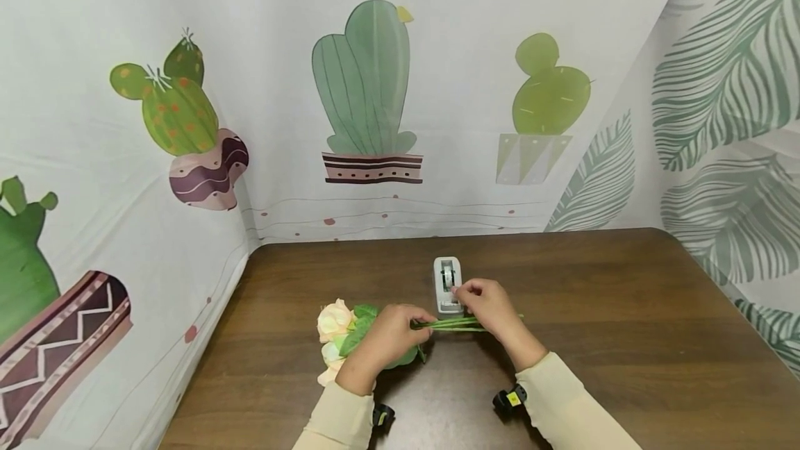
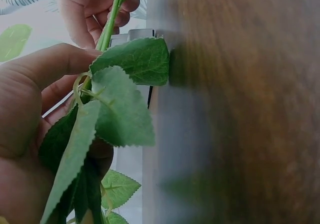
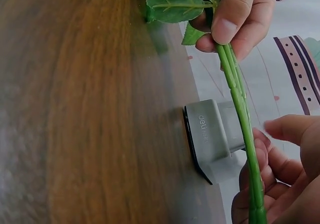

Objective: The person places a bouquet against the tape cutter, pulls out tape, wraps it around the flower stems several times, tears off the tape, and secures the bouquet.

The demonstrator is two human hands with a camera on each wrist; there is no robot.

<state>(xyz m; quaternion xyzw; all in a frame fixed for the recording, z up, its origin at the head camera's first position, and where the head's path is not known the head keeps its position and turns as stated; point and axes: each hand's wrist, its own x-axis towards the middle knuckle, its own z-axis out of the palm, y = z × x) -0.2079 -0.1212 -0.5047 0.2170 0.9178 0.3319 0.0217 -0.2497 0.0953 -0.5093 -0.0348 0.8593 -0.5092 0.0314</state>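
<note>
My left hand grips a bundle of artificial flowers by its green stems, just beyond the leaves. Thumb and fingers close round the stems in the right wrist view. Pale peach blossoms lie to the left of that hand, and the bare stems run right. Behind the stems stands a white tape dispenser with a roll of clear tape. My right hand is at its front right, thumb and index fingertips close together near the tape. Whether they pinch any tape is too unclear to see.
The brown wooden table extends to both sides. A white cloth printed with cacti and leaves hangs behind it and along the left. Each sleeve has a black wrist camera strapped near the cuff.
</note>
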